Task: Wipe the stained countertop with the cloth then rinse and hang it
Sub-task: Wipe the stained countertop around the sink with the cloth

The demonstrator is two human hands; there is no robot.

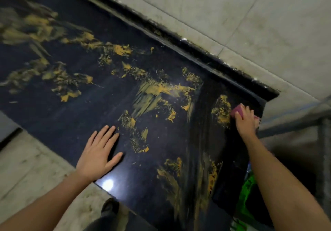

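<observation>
Right hand point(245, 119) is clamped over the pink cloth point(237, 110) at the dark desk's point(71, 114) far right end, pressing beside a yellow stain point(222, 110), probably to start there and sweep across. Left hand point(100, 151) lies flat, fingers spread, likely bracing. Yellow smears point(155, 90) cover most of the top.

no readable text, labels or signs

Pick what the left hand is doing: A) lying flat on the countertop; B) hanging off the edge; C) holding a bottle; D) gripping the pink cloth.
A: the left hand lies flat, fingers straight, on the stained countertop; the right hand holds the pink cloth.
</observation>
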